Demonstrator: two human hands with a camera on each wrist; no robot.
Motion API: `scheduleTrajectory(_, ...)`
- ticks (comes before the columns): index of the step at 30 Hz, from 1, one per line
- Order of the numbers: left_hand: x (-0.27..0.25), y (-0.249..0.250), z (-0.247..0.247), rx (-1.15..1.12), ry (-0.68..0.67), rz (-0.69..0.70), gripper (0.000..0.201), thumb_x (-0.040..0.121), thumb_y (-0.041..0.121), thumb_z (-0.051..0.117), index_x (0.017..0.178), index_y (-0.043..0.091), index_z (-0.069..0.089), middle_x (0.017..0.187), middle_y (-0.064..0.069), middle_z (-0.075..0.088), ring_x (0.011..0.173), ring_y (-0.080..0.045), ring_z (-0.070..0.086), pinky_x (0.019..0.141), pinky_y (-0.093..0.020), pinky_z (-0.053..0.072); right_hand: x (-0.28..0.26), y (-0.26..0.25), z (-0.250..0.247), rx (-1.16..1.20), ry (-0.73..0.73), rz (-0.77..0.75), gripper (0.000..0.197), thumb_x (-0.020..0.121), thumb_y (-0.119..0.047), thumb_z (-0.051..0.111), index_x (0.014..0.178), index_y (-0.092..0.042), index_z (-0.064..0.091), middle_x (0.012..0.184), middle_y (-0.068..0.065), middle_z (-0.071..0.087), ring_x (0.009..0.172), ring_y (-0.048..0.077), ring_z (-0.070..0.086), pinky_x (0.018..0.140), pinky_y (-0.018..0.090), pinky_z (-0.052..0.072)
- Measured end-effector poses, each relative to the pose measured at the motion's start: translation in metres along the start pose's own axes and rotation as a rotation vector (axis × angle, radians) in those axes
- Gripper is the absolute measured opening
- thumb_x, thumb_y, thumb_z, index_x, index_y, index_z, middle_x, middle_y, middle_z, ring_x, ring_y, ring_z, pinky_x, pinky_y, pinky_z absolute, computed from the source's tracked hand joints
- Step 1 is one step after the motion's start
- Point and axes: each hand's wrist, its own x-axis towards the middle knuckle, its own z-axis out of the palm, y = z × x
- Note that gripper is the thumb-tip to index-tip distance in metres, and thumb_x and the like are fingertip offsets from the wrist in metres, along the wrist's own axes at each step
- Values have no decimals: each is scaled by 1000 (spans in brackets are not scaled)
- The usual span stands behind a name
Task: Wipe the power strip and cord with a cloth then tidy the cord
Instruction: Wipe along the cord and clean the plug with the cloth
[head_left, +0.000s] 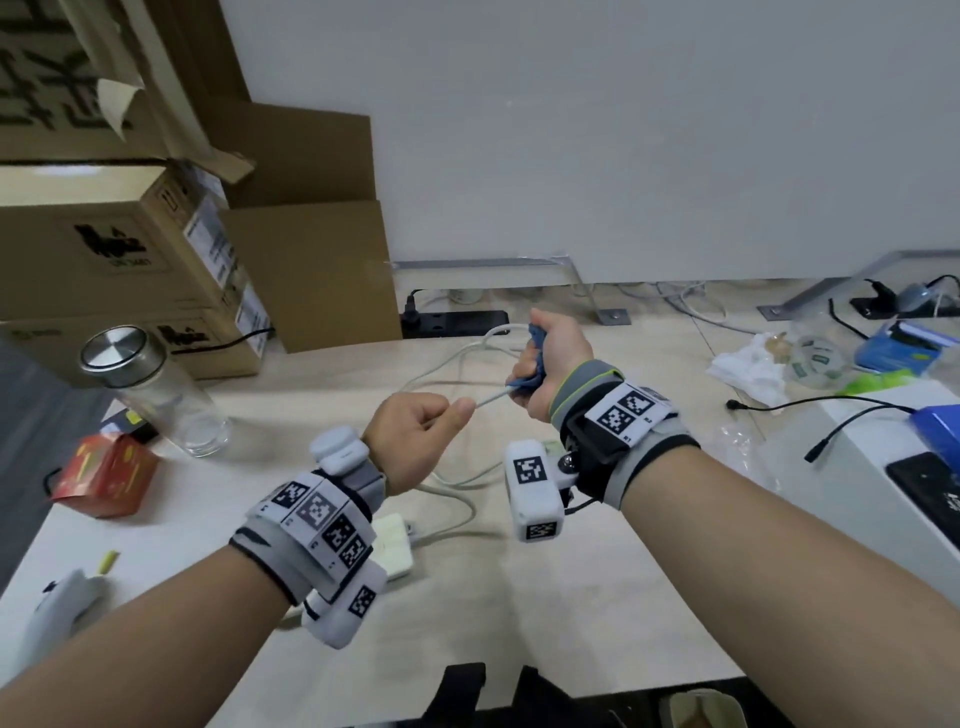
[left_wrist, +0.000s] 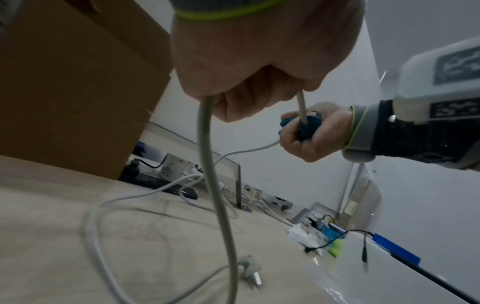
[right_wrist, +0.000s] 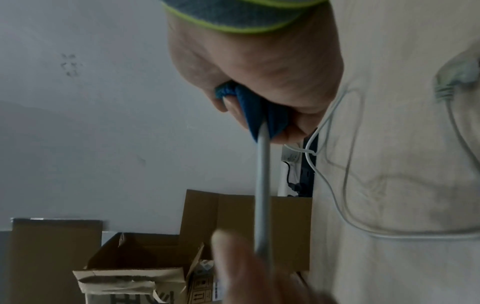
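Observation:
A pale grey cord (head_left: 491, 399) is stretched in the air between my two hands above the desk. My left hand (head_left: 421, 431) grips the cord in a fist, and the cord (left_wrist: 207, 156) hangs down from it to loops on the desk. My right hand (head_left: 545, 364) clutches a blue cloth (head_left: 524, 382) wrapped round the cord (right_wrist: 262, 185). The blue cloth (right_wrist: 259, 111) bunches in the fist. The white power strip (head_left: 395, 545) lies on the desk, mostly hidden under my left wrist. The cord's plug (left_wrist: 249, 269) lies flat on the desk.
Cardboard boxes (head_left: 119, 249) stack at the left, beside a glass bottle (head_left: 156, 389) with a steel lid and a red carton (head_left: 104, 478). A black power strip (head_left: 457, 322) sits by the wall. Crumpled tissue (head_left: 748, 369), black cables (head_left: 831, 410) and a white box (head_left: 893, 457) crowd the right.

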Motion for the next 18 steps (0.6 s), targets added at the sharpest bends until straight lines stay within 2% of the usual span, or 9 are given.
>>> scheduleTrajectory(3,-2,-8,-22,-37,20,26,53,84,45,53,49,14,30,48,8,21,43,-8,18,42,-20,16,1,-6,9,-37,22,-39,37,87,-35,58,61,-18,38,35,-3,30,30,13,29,42,17,37)
scheduleTrajectory(5,-2,-12,-34,-60,46,24,53,83,48,55,47,17,30,43,11,23,41,-7,20,41,-20,18,2,-10,13,-40,47,-62,33,88,-36,57,65,-19,42,35,-2,32,33,13,32,45,20,40)
scheduleTrajectory(7,-1,-18,-47,-75,101,-3,56,85,48,60,46,17,32,40,11,25,40,-7,21,41,-19,20,3,-14,10,-38,95,-94,28,90,-35,56,70,-17,46,38,-1,35,38,15,36,50,24,41)
scheduleTrajectory(8,0,-25,-54,-82,146,-26,57,85,46,61,46,13,34,42,12,26,40,-7,22,40,-19,20,4,-17,6,-35,117,-104,29,91,-34,55,71,-15,46,41,0,36,40,16,37,51,25,41)
scheduleTrajectory(10,-1,-41,-63,-104,235,-77,61,85,45,61,48,2,35,47,-2,28,43,-12,26,41,-23,21,7,-23,-7,-16,159,-105,34,92,-32,55,67,-12,44,41,2,37,43,18,37,51,27,41)
scheduleTrajectory(12,-5,-57,-69,-83,281,-104,63,84,46,56,51,-3,34,51,-6,30,46,-14,27,43,-25,20,10,-24,-15,-24,191,-116,34,92,-32,55,68,-10,46,39,3,38,45,19,38,53,29,42)
scheduleTrajectory(14,-9,-71,-68,-21,300,-120,64,84,49,52,51,-4,36,51,-7,32,47,-10,28,45,-22,21,8,-20,-13,-35,191,-149,28,93,-30,54,73,-11,47,45,3,38,45,18,37,56,29,43)
scheduleTrajectory(16,-10,-82,-64,11,261,-179,57,85,47,48,53,0,47,54,-8,43,51,-13,37,52,-25,30,4,-18,-7,-22,176,-195,25,92,-26,54,72,-13,45,48,3,35,43,17,35,56,28,40)
scheduleTrajectory(18,-9,-88,-58,152,152,-214,37,90,42,46,66,20,63,68,1,63,65,-17,56,66,-29,42,-1,-19,0,17,155,-228,24,91,-25,55,73,-13,44,48,2,33,41,17,33,54,26,39)
